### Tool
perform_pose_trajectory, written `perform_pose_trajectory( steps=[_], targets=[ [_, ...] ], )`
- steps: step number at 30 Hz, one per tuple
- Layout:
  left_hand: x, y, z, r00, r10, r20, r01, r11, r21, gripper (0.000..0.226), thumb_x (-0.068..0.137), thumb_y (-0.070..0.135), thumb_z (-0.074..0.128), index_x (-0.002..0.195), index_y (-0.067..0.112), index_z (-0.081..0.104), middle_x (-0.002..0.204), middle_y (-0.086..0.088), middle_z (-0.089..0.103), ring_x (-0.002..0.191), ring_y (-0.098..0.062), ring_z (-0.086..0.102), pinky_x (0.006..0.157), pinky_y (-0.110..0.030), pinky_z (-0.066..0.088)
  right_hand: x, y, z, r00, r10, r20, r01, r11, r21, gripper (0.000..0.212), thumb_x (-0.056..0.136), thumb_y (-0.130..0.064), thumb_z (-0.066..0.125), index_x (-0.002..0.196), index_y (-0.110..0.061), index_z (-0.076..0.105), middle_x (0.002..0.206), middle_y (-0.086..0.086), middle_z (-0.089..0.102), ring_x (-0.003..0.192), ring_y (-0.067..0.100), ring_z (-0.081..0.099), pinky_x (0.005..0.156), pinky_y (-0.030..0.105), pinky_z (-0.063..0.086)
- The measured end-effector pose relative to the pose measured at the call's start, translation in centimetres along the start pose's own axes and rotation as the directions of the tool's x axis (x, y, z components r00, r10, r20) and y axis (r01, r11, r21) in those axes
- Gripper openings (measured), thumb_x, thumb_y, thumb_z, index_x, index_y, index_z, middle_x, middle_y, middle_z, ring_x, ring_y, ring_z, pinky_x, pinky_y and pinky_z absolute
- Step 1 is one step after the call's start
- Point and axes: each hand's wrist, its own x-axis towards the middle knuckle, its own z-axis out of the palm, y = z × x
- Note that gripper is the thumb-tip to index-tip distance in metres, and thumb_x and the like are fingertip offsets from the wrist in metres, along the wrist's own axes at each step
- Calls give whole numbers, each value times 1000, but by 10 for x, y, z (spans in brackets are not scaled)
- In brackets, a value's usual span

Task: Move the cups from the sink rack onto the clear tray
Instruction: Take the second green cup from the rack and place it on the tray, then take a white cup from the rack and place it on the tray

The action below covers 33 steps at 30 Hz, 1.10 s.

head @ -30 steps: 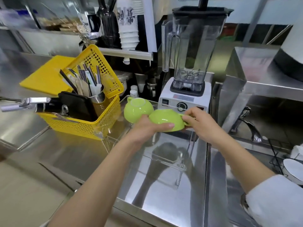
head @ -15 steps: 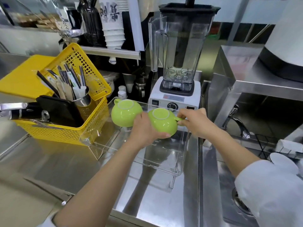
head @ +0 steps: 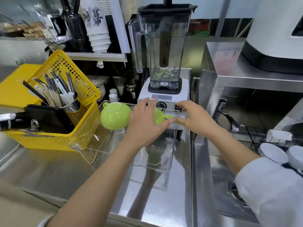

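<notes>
Fingers [head: 164, 126] of the left hand [head: 144, 126] curl over the bowl of the second green cup [head: 158, 117], while the right hand [head: 195, 118] pinches that cup's handle [head: 168, 116] between thumb and forefinger; both hands are closed on it. The cup sits upside down at the far right of the clear tray [head: 152, 163], at about 12 o'clock from the person, directly in front of the blender [head: 162, 63]. Whether its rim already rests on the tray floor cannot be told, since the left hand covers it.

The first green cup [head: 114, 116] stands inverted just beside it at 11 o'clock, foot ring up, handle pointing away.

These cups look like glazed ceramic: stiff, moderately heavy for their size, smooth and likely slick if wet from washing, and prone to chipping if knocked against each other or the hard tray. The loop handle gives the surest hold, with a second hand cradling the round body, as is being done. Setting down gently, with a gap from the neighbour, seems wise.

Counting: two green cups on the tray. At 3 o'clock, on the sink rack [head: 252, 136], two white cups [head: 273, 152] show, the further one partly hidden by the sleeve [head: 270, 189], so more may lie out of sight.
</notes>
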Motion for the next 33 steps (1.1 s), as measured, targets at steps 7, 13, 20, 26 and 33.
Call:
perform_pose_trajectory(
  steps=[7,13,20,26,33],
  targets=[
    [-2,63,38,978,207,36,-206,978,-37,75,74,64,42,132,17,45,135,-5,47,127,-21,37,106,-36,28,-52,48,-28,990,60,-127,-53,997,58,68,80,-42,62,138,-21,34,141,3,41,124,21,45,101,39,41],
    [-8,133,102,938,293,186,-254,944,-210,78,70,65,38,133,18,43,136,-3,45,129,-18,34,109,-33,27,-112,120,-47,949,269,-168,-234,951,200,68,78,-42,65,137,-28,33,136,2,44,124,17,43,103,38,38],
    [-12,200,198,866,274,418,-160,944,-288,71,80,54,56,138,18,37,142,-4,38,133,-21,32,110,-34,25,-184,214,-53,827,545,-137,-495,822,282,67,83,-35,61,138,-17,29,139,6,37,124,22,42,100,40,39],
    [1,235,267,820,194,539,1,940,-340,64,81,38,65,135,16,38,137,-6,41,129,-20,35,101,-29,29,-210,277,-46,749,660,-50,-594,704,390,57,79,-46,61,124,-17,44,116,-3,51,102,15,53,83,29,44],
    [24,258,334,762,-53,646,327,891,-313,54,88,26,57,135,9,37,138,-10,41,128,-27,40,102,-33,34,-205,322,-32,759,630,165,-604,585,542,53,77,-18,69,119,-18,37,103,-13,51,97,6,52,85,11,40]
  ],
)
